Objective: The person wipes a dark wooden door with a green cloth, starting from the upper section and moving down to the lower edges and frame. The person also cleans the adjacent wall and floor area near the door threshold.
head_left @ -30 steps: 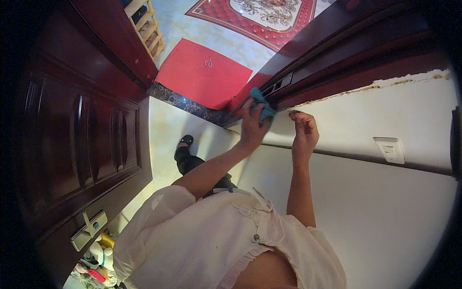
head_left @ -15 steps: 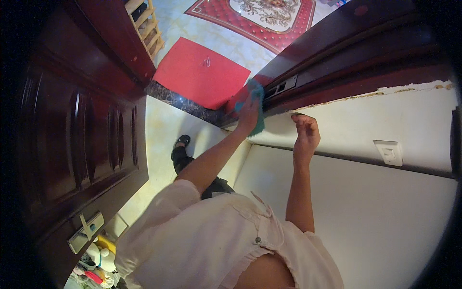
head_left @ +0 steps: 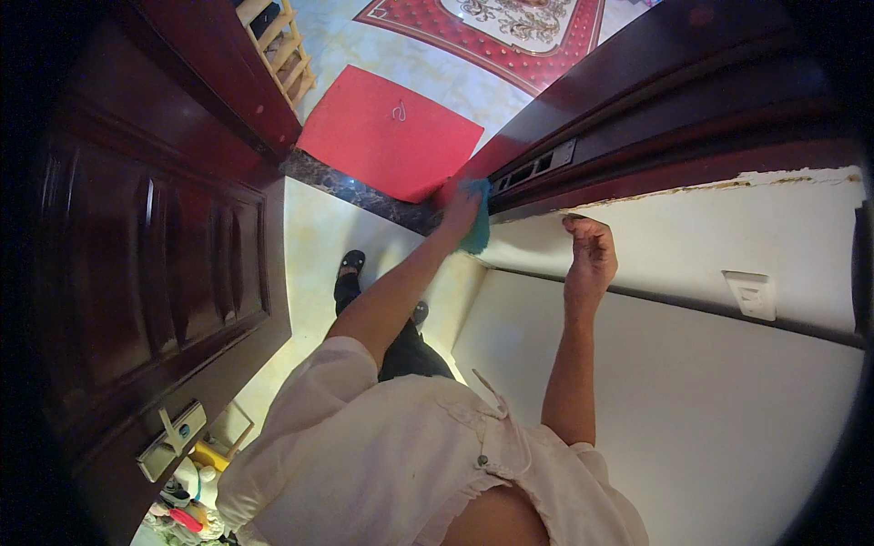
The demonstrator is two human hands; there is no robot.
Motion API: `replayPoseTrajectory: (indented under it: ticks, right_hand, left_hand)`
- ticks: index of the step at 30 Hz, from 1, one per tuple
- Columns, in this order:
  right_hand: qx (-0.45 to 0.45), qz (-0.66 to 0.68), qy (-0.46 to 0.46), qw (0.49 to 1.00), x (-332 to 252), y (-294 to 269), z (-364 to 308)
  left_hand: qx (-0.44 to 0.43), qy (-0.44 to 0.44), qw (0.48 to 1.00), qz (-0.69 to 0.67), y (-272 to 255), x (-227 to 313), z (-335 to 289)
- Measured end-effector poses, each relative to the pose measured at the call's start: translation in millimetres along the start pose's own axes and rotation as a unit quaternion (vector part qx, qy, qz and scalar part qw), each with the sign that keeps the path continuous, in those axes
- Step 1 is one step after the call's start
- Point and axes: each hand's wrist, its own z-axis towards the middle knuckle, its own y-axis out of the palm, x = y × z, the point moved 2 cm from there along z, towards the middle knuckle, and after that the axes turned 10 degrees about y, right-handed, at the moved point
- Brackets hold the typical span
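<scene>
Your left hand (head_left: 461, 217) clamps a fuzzy teal cloth (head_left: 477, 229) at the edge of the glossy door frame (head_left: 637, 127); your right hand (head_left: 592, 253) curls, grip unclear.

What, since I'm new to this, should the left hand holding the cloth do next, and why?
Probably slide the left hand along the door frame toward the metal plate: it holds a teal cloth near the plate's lower end; contact with the frame is unclear.
</scene>
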Motion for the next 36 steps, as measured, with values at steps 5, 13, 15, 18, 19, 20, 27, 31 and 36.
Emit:
replayPoseTrajectory:
  ticks: [5,13,15,18,19,20,27,31,36]
  right_hand:
    - [0.007,-0.011,0.072,0.997,16,0,-9]
    - [0.073,-0.018,0.308,0.949,102,-3,-99]
    - [0.070,0.001,0.369,0.927,110,17,-117]
    - [0.004,0.026,0.421,0.907,100,62,-119]
    - [-0.016,0.050,0.415,0.908,88,83,-111]
    - [-0.037,0.064,0.411,0.909,74,103,-105]
    - [-0.496,0.446,0.216,0.713,-48,187,-44]
    - [-0.561,0.457,0.164,0.671,-87,217,-28]
    - [-0.618,0.501,0.076,0.601,-25,228,-44]
  left_hand:
    - [-0.036,-0.209,0.976,-0.054,-19,-51,-41]
    - [-0.042,-0.081,0.990,-0.104,-40,45,18]
    - [-0.051,0.057,0.997,-0.031,-26,66,13]
    - [-0.053,0.144,0.988,0.026,-16,63,-2]
    - [-0.062,0.127,0.989,0.039,-14,53,2]
    - [-0.066,0.106,0.991,0.044,-15,29,1]
    - [-0.170,-0.043,0.984,0.033,-30,-52,-3]
    - [-0.168,0.001,0.983,0.077,-35,-112,6]
    - [-0.110,0.003,0.992,0.065,-50,-199,5]
